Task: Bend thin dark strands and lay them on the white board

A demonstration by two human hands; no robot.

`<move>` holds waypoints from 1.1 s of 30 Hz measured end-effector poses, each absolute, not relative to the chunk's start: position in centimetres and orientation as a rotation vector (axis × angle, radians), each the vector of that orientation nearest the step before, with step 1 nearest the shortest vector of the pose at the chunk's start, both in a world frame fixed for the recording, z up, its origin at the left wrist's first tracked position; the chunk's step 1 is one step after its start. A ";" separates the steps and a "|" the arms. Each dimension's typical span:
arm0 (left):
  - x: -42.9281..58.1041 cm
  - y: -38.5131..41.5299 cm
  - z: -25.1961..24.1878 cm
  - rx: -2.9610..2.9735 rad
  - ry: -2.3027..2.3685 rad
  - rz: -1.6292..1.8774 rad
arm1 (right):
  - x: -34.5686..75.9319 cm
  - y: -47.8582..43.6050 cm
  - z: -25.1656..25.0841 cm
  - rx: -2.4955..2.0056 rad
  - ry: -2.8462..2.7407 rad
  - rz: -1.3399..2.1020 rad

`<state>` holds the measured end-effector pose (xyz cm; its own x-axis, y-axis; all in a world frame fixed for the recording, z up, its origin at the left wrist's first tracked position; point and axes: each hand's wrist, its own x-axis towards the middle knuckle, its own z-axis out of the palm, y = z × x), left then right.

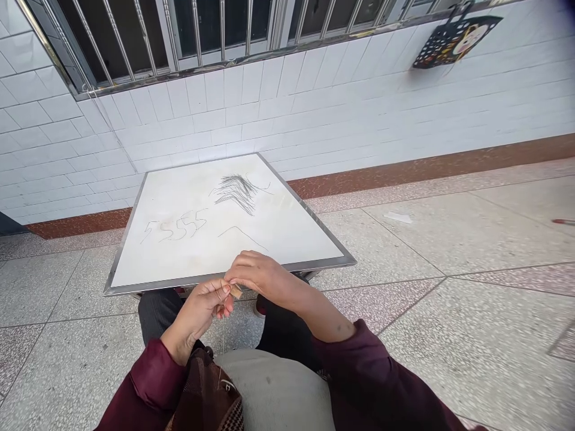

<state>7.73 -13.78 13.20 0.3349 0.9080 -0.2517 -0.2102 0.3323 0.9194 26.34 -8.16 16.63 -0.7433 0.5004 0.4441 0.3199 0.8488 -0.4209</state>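
Well, the left hand (197,315) and right hand (265,278) grip a small tan block (236,291) just over the near edge of the white bench (314,264), a thin thread (223,341) hanging below it, dark hair strands (236,193) farther across the bench.

This looks like the covered porch of a house, with a white tiled wall (278,114), a barred window (179,30) and a speckled terrazzo floor (449,341).

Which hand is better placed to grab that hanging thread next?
Left, probably: the left hand is right above the thread, while the right hand is farther off, by the small tan piece.
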 end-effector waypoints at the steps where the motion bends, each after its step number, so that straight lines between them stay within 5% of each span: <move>1: 7.7 -13.8 13.2 0.924 0.933 0.890 | 26.3 -8.1 16.6 -0.608 -2.463 0.422; 28: 8.4 -13.7 12.7 0.895 1.057 1.074 | 25.8 -8.2 15.2 -0.886 -2.067 0.115; 33: 7.7 -13.4 13.2 0.944 1.131 1.280 | 25.0 -10.8 13.6 -1.003 -2.076 0.525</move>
